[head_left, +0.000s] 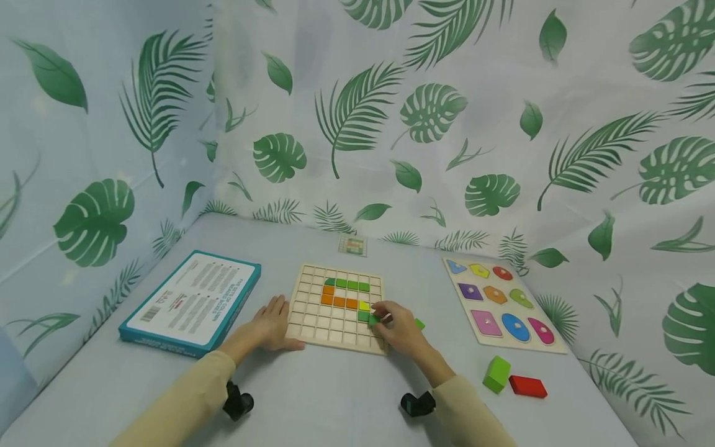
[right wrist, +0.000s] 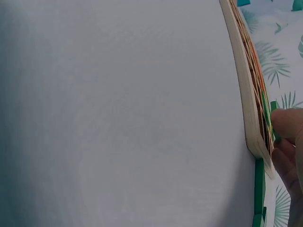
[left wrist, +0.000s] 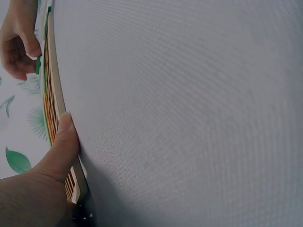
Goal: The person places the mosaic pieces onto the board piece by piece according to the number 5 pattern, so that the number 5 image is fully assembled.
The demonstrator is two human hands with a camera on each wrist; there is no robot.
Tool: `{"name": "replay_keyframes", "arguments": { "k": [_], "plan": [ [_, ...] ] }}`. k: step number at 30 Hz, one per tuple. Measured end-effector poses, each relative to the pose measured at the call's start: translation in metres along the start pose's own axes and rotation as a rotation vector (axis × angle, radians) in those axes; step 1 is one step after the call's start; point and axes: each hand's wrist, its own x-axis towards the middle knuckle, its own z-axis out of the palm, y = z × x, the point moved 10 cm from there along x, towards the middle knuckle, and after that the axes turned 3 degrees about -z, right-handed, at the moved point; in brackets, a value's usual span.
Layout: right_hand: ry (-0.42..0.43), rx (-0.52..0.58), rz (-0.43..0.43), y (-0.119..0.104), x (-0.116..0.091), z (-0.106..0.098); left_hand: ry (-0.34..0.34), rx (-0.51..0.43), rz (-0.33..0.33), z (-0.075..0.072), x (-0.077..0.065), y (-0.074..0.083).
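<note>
The right hand [head_left: 398, 326] pinches a green block [right wrist: 273, 105] at the right side of the grid board [head_left: 313, 334]; the left hand [head_left: 270, 326] rests, fingers extended, along its left edge. Orange, green and yellow pieces [head_left: 339, 302] fill some cells. Left on the worktop [head_left: 313, 397], a teal-edged box [head_left: 184, 301] appears to read "FIVE SETS OF COLUMN BOARD BOXES"; its smaller print is illegible.

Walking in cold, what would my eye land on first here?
Probably the leafy backdrop filling the top of the head view. Then the grid board at centre, dotted with orange, green and yellow pieces: the left hand rests at its near left corner, the right hand pinches a green block at its right side. Farther right, the bright shape puzzle stands out.
</note>
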Motion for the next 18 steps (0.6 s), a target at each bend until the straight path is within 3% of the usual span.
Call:
{"name": "replay_keyframes", "arguments": {
  "k": [18],
  "plan": [
    [-0.041, -0.007, -0.003, -0.008, 0.003, 0.014, -0.01, -0.021, -0.01, -0.001, 0.0, 0.0]
  ]
}}
